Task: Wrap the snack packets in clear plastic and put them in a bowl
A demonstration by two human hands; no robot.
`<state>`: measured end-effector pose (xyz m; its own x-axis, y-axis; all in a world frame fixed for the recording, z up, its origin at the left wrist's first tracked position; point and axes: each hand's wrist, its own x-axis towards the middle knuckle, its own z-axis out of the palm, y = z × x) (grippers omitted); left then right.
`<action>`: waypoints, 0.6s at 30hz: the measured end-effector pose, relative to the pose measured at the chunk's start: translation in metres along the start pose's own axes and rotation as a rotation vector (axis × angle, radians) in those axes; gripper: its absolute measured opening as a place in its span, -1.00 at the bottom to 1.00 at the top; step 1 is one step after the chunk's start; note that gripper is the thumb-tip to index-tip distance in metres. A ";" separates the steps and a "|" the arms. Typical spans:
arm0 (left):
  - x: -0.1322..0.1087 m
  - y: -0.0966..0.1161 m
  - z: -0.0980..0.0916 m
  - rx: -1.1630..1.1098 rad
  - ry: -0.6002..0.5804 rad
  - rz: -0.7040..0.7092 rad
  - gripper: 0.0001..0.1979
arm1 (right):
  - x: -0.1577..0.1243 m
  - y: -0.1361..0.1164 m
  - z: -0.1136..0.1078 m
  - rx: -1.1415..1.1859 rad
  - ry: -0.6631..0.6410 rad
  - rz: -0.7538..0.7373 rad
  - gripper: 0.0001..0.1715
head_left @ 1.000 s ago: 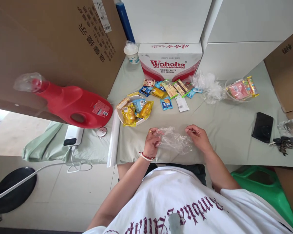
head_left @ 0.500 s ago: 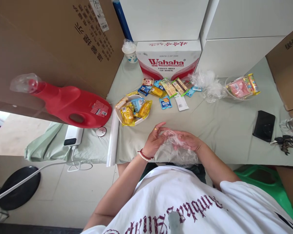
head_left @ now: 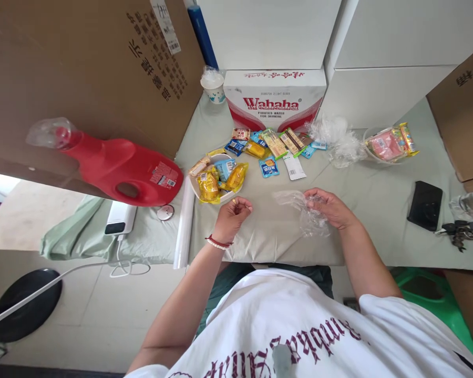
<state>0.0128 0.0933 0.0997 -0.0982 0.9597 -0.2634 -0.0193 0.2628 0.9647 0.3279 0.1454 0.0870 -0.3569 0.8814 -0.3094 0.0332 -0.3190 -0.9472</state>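
My right hand [head_left: 331, 208] is closed on a crumpled, clear plastic food cover [head_left: 313, 223], which hangs loosely above the table and trails toward the left. Just in front of a white bowl [head_left: 225, 197], my left hand [head_left: 233, 218] has its fingers curled in against the thumb, and nothing shows in them. Inside that bowl lie yellow-wrapped cakes [head_left: 208, 186] and a blue snack packet [head_left: 225, 169]. Farther back is a loose pile of small snack packets [head_left: 274, 144]. More crumpled clear plastic covers [head_left: 335, 139] lie right of the pile.
A red jug [head_left: 130, 168] with plastic over its cap and a clear roll [head_left: 184, 226] are at left. Behind stand a Wahaha carton [head_left: 276, 97] and a plastic-topped paper cup [head_left: 213, 90]. At right are a bowl of snacks [head_left: 390, 144], a black phone [head_left: 425, 206] and keys [head_left: 463, 231].
My hands, which were together at the plastic cover, have moved apart. My left hand has let go and moved left toward the bowl; my right hand has carried the cover right.
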 end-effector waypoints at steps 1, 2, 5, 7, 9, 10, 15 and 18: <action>0.000 0.001 0.002 -0.041 -0.003 -0.053 -0.57 | 0.002 -0.005 0.002 -0.032 0.033 -0.053 -0.45; 0.000 0.000 0.005 -0.089 -0.059 -0.150 -0.53 | 0.003 -0.008 0.006 -0.069 0.051 -0.121 -0.48; 0.003 -0.005 0.017 -0.256 -0.440 -0.556 -0.25 | 0.005 -0.015 0.031 -0.263 -0.035 -0.405 -0.64; 0.010 -0.012 0.023 -0.387 -0.633 -0.723 -0.12 | 0.004 -0.013 0.051 -0.450 -0.178 -0.604 -0.72; 0.018 -0.021 0.025 -0.477 -0.661 -0.779 -0.16 | 0.001 -0.006 0.066 -0.652 -0.287 -0.755 -0.74; 0.022 -0.026 0.025 -0.493 -0.632 -0.778 -0.24 | -0.002 -0.002 0.071 -0.750 -0.316 -0.802 -0.73; 0.024 -0.049 0.022 -0.489 -0.430 -0.630 -0.71 | -0.020 0.020 0.069 -0.954 -0.288 -0.851 -0.68; 0.018 -0.056 0.018 -0.526 -0.301 -0.551 -0.72 | -0.034 0.024 0.051 -0.916 -0.189 -0.847 -0.72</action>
<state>0.0299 0.0975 0.0407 0.3320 0.7115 -0.6193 -0.4585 0.6955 0.5533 0.2929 0.0902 0.0787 -0.7077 0.6037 0.3670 0.3363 0.7447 -0.5765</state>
